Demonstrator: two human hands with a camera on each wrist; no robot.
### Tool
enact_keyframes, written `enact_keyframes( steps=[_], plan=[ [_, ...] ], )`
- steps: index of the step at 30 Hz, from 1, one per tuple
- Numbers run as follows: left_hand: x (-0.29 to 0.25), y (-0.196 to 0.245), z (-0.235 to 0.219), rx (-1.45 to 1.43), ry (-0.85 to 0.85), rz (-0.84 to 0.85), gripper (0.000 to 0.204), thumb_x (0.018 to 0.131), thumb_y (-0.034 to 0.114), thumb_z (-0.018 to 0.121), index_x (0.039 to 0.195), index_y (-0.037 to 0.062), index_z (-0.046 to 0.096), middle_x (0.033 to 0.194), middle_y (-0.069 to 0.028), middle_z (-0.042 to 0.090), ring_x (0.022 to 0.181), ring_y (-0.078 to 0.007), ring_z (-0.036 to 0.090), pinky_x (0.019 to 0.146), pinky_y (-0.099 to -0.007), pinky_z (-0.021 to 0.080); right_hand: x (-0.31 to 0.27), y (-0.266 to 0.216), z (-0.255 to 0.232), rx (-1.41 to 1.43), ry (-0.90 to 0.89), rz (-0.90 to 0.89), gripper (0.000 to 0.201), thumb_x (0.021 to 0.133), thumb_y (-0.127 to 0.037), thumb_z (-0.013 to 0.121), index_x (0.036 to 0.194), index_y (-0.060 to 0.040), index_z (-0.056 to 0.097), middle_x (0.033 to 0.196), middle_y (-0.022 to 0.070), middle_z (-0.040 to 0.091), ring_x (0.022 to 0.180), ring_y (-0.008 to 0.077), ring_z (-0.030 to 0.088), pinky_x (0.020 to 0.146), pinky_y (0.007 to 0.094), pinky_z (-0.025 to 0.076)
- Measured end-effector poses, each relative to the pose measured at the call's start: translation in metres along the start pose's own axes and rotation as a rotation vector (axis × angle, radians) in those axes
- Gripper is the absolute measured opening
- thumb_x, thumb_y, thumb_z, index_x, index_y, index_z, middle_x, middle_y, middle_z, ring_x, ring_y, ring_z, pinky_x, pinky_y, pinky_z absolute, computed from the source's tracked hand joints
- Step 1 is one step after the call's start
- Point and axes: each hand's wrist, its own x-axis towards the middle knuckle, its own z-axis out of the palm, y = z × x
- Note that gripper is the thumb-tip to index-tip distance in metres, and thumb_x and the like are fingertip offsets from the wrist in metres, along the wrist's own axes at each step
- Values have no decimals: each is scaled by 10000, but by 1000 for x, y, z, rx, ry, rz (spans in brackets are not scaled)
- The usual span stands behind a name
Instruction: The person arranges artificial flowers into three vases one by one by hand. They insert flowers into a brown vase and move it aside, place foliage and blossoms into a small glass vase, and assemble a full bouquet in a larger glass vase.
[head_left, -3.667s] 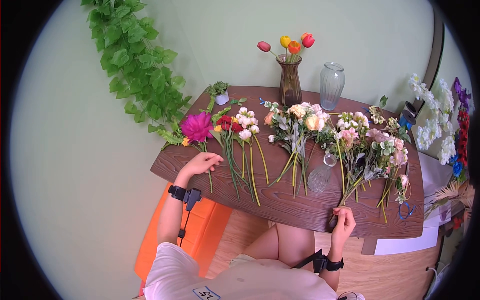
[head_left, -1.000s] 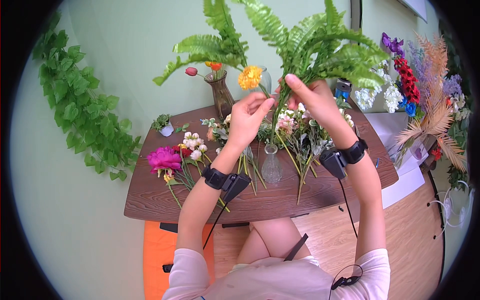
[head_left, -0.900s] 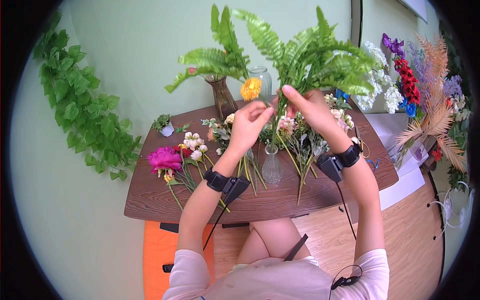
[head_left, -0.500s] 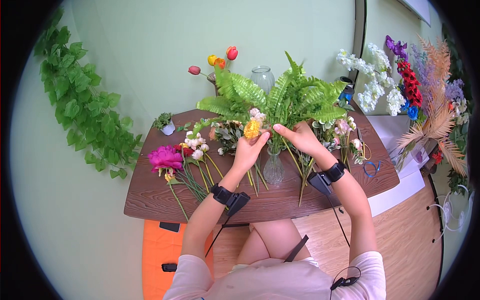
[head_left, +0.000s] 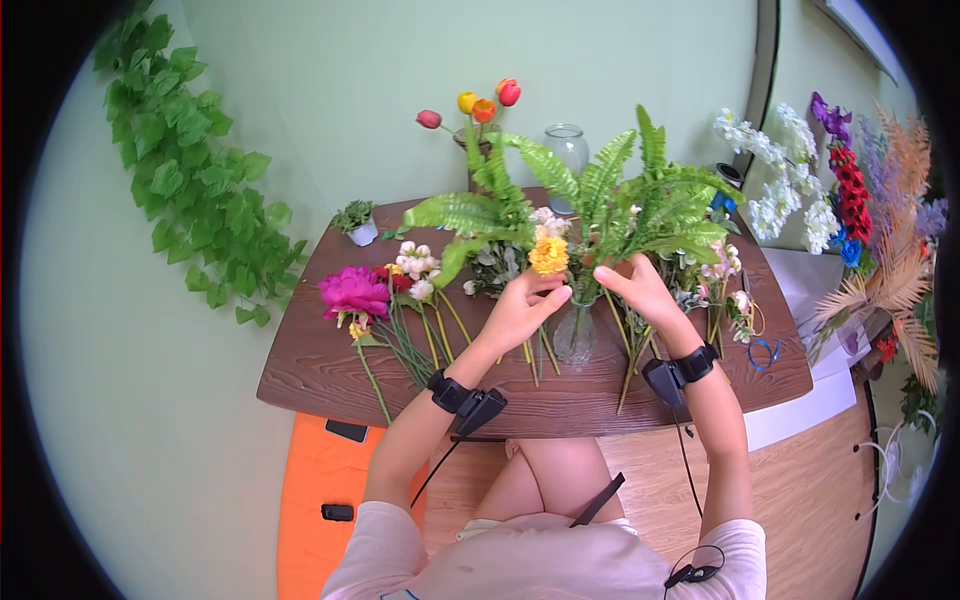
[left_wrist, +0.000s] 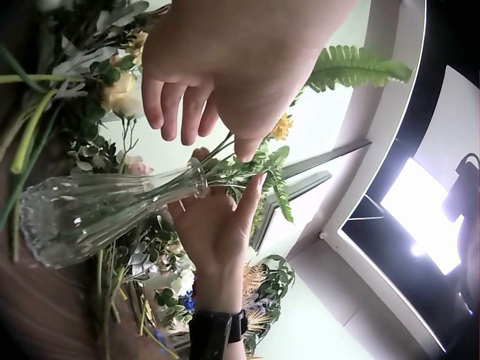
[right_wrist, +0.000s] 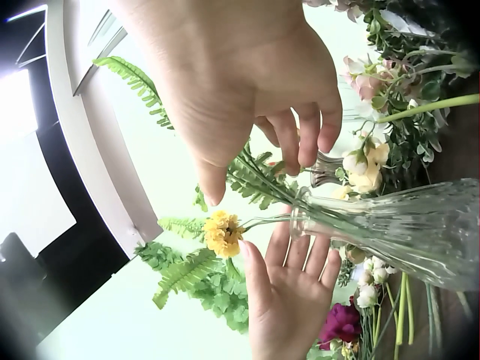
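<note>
A small clear glass vase (head_left: 575,335) stands upright near the middle of the table, with green stems inside it, plain to see through the glass in the right wrist view. Fern fronds (head_left: 665,210) and a yellow flower (head_left: 548,256) spread above its mouth. My left hand (head_left: 525,308) is at the left of the vase's neck, fingers extended, palm towards the stems (right_wrist: 266,186). On the other side, my right hand (head_left: 640,290) has its thumb and fingers apart around the stems. Neither hand grips anything.
Left of the vase lie a magenta peony (head_left: 355,292) and white blossoms (head_left: 418,262); pink and white flowers (head_left: 722,262) lie right. Behind stand a tulip vase and a ribbed glass vase (head_left: 566,150). A small potted succulent (head_left: 354,220) and a blue loop (head_left: 764,355) are near the edges.
The ferns and yellow flower, earlier held high by both hands, have come down into the glass vase. Both hands have lowered with them and loosened from the stems.
</note>
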Motion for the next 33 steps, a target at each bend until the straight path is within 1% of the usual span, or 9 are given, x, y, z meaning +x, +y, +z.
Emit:
enact_keyframes(
  steps=[6, 12, 14, 16, 19, 23, 25, 28, 33],
  plan=[
    [-39, 9, -53, 344, -31, -147, 377, 856, 215, 578, 1166, 21, 487, 1056, -66, 570, 905, -128, 557, 783, -264, 450, -21, 20, 4, -13, -6, 44, 563, 776, -254, 686, 1183, 33, 423, 1048, 76, 508, 899, 127, 500, 768, 269, 429],
    [-97, -18, -157, 726, 323, -190, 122, 827, 107, 575, 919, 29, 555, 756, -2, 570, 645, -46, 490, 590, -210, 425, -74, 30, 16, -68, 255, -2, 338, 828, -138, 620, 1114, -26, 477, 1025, 48, 524, 842, 88, 500, 724, 218, 418],
    [-122, -27, -191, 922, 450, -205, 146, 796, 144, 580, 857, 23, 527, 752, -93, 589, 706, -213, 591, 645, -317, 463, -91, 34, 29, 11, 327, -46, 202, 857, -114, 574, 1026, -20, 516, 930, 35, 563, 774, 68, 501, 671, 201, 414],
    [-142, -42, -220, 1104, 543, -428, 211, 775, 190, 613, 855, 18, 519, 760, -121, 594, 749, -291, 596, 671, -355, 464, -111, 28, 36, 101, 333, 145, 121, 876, -111, 542, 949, -15, 547, 834, 32, 585, 698, 61, 499, 610, 190, 400],
    [-160, -49, -235, 1121, 568, -635, 246, 770, 231, 628, 798, 10, 521, 732, -132, 605, 742, -341, 588, 673, -380, 464, -128, 42, 53, 101, 345, 119, 112, 887, -101, 519, 855, -6, 570, 758, 33, 594, 616, 54, 485, 549, 186, 379],
    [-170, -67, -254, 1079, 476, -628, 257, 776, 246, 633, 763, 7, 540, 685, -117, 617, 627, -279, 601, 599, -351, 472, -138, 59, 69, 112, 350, 176, 119, 886, -98, 517, 844, -3, 575, 726, 33, 597, 588, 49, 472, 542, 183, 373],
    [-169, -65, -255, 738, 568, -607, 237, 806, 228, 609, 740, 5, 562, 643, -87, 621, 523, -182, 583, 510, -312, 459, -140, 67, 72, 82, 373, 137, 121, 892, -105, 498, 833, -27, 569, 735, 25, 593, 580, 42, 457, 518, 171, 352],
    [-167, -53, -256, 636, 699, -525, 206, 840, 188, 569, 751, 3, 576, 625, -56, 617, 486, -104, 558, 463, -273, 441, -141, 69, 72, 76, 383, 141, 122, 892, -104, 498, 834, -26, 572, 727, 22, 593, 578, 40, 456, 516, 171, 353],
    [-166, -27, -248, 1023, 849, -346, 198, 864, 177, 549, 779, 0, 574, 596, -94, 593, 538, -188, 586, 541, -314, 443, -140, 65, 71, 90, 403, 175, 127, 893, -105, 499, 832, -22, 573, 720, 23, 593, 579, 40, 453, 532, 174, 363]
  ],
)
